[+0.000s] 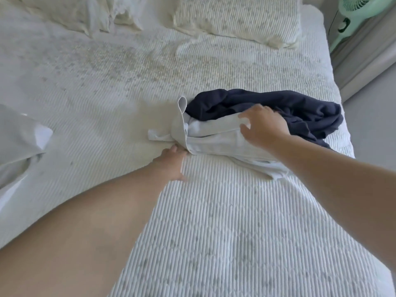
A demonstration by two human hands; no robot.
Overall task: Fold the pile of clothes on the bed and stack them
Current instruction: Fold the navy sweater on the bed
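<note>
A small pile of clothes lies on the right side of the bed (214, 221). A crumpled navy garment (267, 103) sits at the back of it, and a pale white-grey garment (214, 136) lies bunched in front, one grey strip standing up at its left end. My left hand (171, 161) reaches to the pale garment's near left corner, fingertips at its edge. My right hand (263, 127) hovers over the pale garment's right part, fingers spread and curved, thumb near the cloth. Whether either hand grips the cloth is not plain.
The bed has a white ribbed cover. Two pillows (235, 18) lie at the head. A folded pale cloth (19, 138) sits at the left edge. A mint-green fan (353, 16) stands beyond the bed's right side, with floor (372, 129) beside it.
</note>
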